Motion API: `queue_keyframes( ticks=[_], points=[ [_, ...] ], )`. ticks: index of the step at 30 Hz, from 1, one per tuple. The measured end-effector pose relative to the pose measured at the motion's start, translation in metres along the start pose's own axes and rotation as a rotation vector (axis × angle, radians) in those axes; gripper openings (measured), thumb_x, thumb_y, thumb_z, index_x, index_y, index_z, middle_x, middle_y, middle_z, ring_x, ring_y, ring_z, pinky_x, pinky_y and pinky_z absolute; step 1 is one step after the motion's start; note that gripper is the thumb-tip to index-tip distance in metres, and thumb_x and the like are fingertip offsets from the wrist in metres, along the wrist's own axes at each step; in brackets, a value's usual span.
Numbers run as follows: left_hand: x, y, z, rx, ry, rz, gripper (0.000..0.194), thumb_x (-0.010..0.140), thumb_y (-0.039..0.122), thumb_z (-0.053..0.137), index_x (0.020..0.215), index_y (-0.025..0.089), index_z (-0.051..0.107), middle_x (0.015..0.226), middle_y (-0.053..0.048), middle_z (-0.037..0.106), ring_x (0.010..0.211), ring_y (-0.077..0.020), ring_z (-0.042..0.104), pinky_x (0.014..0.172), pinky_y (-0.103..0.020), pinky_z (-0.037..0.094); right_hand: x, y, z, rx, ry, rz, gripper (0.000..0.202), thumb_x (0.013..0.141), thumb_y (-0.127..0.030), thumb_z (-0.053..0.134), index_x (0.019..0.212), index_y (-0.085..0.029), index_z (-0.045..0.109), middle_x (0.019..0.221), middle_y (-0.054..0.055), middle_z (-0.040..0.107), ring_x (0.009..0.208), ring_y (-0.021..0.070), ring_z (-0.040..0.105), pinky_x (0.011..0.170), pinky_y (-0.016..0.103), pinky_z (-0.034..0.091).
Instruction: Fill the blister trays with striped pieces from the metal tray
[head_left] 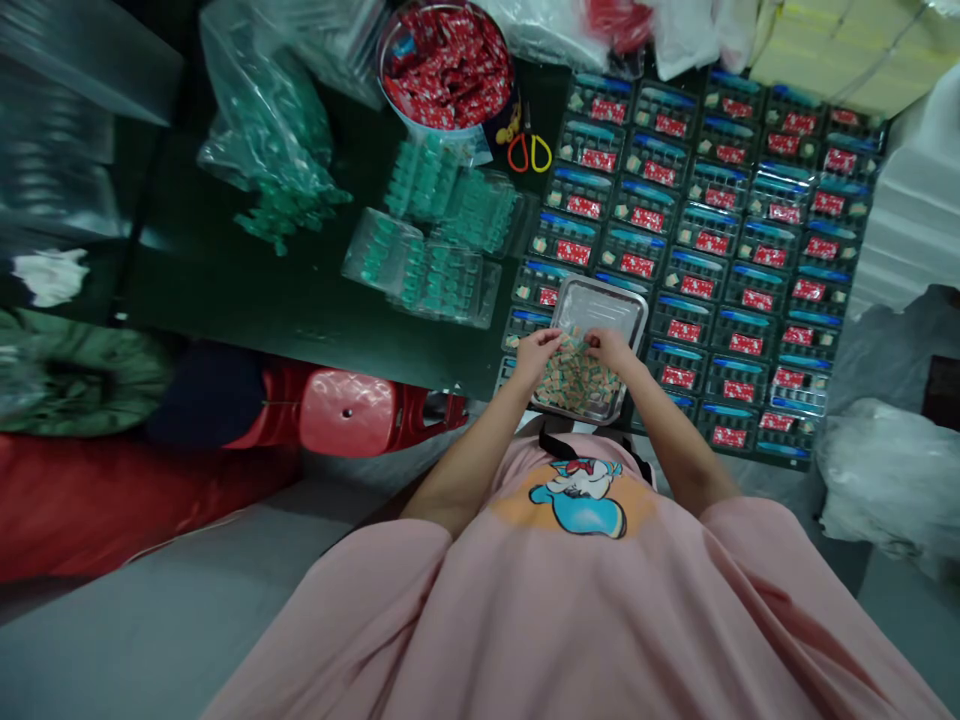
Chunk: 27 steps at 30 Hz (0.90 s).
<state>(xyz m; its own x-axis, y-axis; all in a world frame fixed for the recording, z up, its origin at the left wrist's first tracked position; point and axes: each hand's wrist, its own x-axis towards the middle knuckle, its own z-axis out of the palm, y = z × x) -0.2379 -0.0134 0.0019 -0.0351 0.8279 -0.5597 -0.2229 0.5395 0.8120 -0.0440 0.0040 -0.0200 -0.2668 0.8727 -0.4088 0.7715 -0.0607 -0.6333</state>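
Note:
In front of my body lies a clear plastic tray [598, 296], its near part heaped with small tan-and-green pieces [574, 385]. Over the tray's left rim is my left hand [537, 356], thumb and fingertips pinched together above the pile. My right hand [611, 349] reaches in from the other side with its fingers curled close over the pieces. Whatever either hand pinches is too small to make out. The tray overlaps rows of dark blister packs [636, 250], each with a blue stick and a red patterned packet.
Left of the packs lie clear trays of green pieces [439, 270]. Behind them stand a tub of red packets [450, 70] and scissors [530, 152]. A plastic bag [274, 110] spills green bits. Red stools [349, 410] sit by the table's front edge; white foam boxes [919, 200] stand right.

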Motion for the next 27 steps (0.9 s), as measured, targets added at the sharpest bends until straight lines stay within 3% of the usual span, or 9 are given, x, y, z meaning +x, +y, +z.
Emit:
queue_keyframes(
  ticks=[10, 13, 19, 27],
  points=[
    [0.000, 0.003, 0.004, 0.036, -0.014, -0.012, 0.032, 0.059, 0.032, 0.083, 0.084, 0.015, 0.072, 0.077, -0.003, 0.070, 0.070, -0.0139, 0.063, 0.073, -0.030, 0.051, -0.012, -0.004, 0.007, 0.066, 0.082, -0.058, 0.021, 0.073, -0.015, 0.062, 0.094, -0.017, 0.067, 0.081, 0.002, 0.063, 0.073, 0.0157, 0.053, 0.074, 0.028, 0.043],
    [0.001, 0.004, 0.005, 0.038, -0.005, -0.025, 0.035, 0.057, 0.033, 0.084, 0.085, 0.015, 0.072, 0.077, -0.003, 0.070, 0.070, -0.0140, 0.063, 0.073, -0.030, 0.052, -0.017, -0.007, 0.005, 0.114, 0.117, -0.051, 0.017, 0.072, -0.014, 0.063, 0.087, -0.017, 0.067, 0.084, 0.003, 0.063, 0.073, 0.0151, 0.053, 0.075, 0.028, 0.042],
    [0.001, 0.007, 0.010, -0.015, -0.090, -0.119, 0.038, 0.056, 0.033, 0.086, 0.086, 0.015, 0.072, 0.079, -0.004, 0.070, 0.070, -0.0142, 0.064, 0.072, -0.030, 0.051, -0.017, -0.012, -0.001, 0.458, 0.202, 0.116, 0.015, 0.071, -0.026, 0.066, 0.083, -0.017, 0.065, 0.070, -0.003, 0.059, 0.067, 0.0134, 0.053, 0.068, 0.026, 0.043],
    [0.002, 0.006, 0.022, 0.012, -0.167, -0.134, 0.041, 0.050, 0.036, 0.088, 0.082, 0.015, 0.073, 0.078, -0.004, 0.071, 0.075, -0.0156, 0.066, 0.079, -0.032, 0.051, -0.016, -0.027, 0.005, 0.835, 0.194, 0.192, 0.023, 0.070, -0.035, 0.070, 0.086, -0.017, 0.066, 0.074, -0.002, 0.064, 0.072, 0.0132, 0.059, 0.074, 0.027, 0.048]
  ],
)
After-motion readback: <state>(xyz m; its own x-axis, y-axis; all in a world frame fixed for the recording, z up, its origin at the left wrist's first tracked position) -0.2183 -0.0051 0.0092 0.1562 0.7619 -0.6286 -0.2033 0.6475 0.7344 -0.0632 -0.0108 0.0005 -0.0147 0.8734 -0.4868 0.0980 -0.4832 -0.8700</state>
